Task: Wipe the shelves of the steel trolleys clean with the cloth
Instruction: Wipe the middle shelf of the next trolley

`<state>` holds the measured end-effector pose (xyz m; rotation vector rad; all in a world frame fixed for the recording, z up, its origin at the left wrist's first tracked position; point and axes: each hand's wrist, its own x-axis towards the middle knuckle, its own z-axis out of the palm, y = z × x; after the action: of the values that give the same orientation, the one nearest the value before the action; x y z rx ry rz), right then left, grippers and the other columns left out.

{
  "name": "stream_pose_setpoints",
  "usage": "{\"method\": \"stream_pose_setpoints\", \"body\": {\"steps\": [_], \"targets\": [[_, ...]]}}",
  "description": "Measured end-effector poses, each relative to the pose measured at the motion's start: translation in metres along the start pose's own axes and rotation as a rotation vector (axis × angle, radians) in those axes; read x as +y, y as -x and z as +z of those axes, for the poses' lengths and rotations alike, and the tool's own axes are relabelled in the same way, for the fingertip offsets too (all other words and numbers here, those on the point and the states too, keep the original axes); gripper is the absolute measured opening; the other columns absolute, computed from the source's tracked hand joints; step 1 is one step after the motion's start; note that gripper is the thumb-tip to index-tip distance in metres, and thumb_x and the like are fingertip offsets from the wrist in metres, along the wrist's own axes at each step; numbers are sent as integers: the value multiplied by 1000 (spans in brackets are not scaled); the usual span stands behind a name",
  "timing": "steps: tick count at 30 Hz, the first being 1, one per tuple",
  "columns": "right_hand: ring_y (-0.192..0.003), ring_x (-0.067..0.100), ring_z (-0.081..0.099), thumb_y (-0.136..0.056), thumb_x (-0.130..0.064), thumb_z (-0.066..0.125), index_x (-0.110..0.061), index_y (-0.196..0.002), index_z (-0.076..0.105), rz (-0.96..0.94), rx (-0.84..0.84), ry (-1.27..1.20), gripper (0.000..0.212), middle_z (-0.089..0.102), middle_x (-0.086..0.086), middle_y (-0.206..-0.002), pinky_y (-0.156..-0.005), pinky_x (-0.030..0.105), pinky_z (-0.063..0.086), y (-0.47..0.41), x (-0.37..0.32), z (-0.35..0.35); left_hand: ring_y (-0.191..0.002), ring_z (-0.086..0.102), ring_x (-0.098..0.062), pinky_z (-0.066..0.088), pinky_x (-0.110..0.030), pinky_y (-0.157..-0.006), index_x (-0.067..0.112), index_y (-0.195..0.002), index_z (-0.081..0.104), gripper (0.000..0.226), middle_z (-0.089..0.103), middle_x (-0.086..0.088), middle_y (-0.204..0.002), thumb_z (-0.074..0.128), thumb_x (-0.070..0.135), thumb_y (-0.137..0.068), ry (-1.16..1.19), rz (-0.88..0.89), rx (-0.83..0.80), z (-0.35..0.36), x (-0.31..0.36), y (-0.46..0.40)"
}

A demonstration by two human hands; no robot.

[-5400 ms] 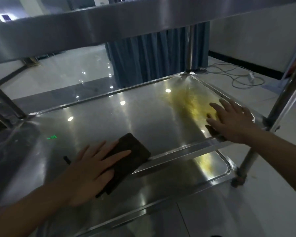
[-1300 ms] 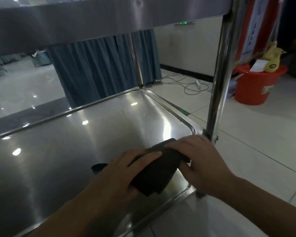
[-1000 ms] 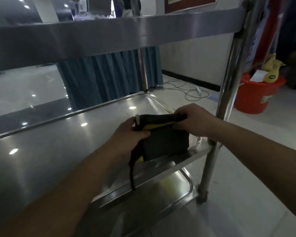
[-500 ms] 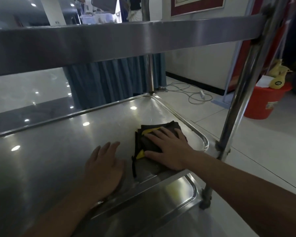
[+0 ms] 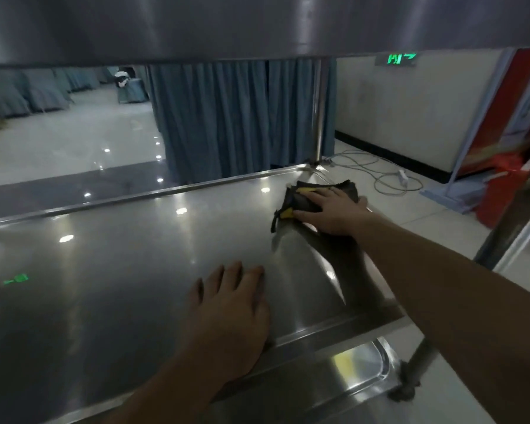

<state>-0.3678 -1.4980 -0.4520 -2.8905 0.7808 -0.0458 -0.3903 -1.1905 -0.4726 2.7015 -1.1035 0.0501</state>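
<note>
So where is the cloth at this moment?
In the head view, the cloth lies on the middle shelf near its far right corner, under the right hand, beside the upright post.

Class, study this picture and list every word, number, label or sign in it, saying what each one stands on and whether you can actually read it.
Green lit sign on the far wall: glowing shapes, too blurred to read.
Green reflection on the steel shelf: a glow only, no readable text.
Red banner at the right: pale marks, too blurred to read.
Cloth under the right hand: no lettering visible.
</note>
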Motion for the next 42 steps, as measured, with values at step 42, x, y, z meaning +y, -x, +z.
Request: {"method": "stream_pose_setpoints", "body": {"steps": [42], "targets": [[-149, 15, 11, -92, -70, 28, -60, -145, 10, -131, -68, 83, 57, 14, -18, -160, -111, 62, 20, 141, 42, -8, -150, 6, -31, 20, -57, -117, 40, -151, -2, 98, -9, 3, -164, 68, 37, -83, 356, -72, 85, -2, -11, -2]]}}
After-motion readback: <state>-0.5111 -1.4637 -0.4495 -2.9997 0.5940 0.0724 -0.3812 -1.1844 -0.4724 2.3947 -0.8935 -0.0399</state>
